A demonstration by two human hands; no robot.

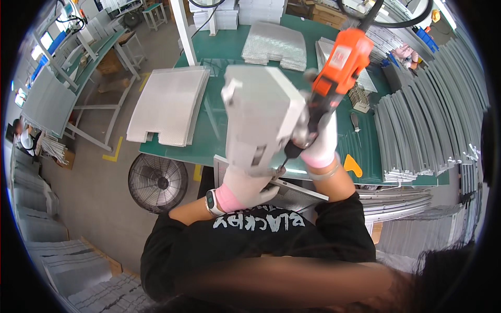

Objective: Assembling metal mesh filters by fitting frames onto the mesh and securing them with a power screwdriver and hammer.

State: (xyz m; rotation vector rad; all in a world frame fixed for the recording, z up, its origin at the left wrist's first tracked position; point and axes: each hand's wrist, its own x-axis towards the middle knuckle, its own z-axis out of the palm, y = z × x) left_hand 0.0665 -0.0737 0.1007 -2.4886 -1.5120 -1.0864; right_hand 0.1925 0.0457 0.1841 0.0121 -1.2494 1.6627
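Green table fills the middle of the view, edge toward the person. It carries flat stacks of grey corrugated sheets on its left part, silvery padded sheets at the far side, and long rows of grey strips fanned along the right; probably stock kept within arm's reach.

Floor fan stands on the floor below the table's near-left corner.

Grey folded panel piece is raised off the table, tilted up toward the head, its lower edge down near the person's chest. Likely held up so the lower edge faces the tool tip.

Orange power screwdriver slants down from upper right, cable running up out of view; its dark bit meets the panel's lower edge just above the left hand.

Left hand, white glove with pink cuff, watch on the wrist: fingers closed around the panel's bottom edge, steadying it from below.

Right hand, same glove: fingers clenched around the screwdriver's lower body, just beside the panel's right edge.

Small yellow scraper-like tool lies on the table's near edge, right of the right wrist, apart from both hands.
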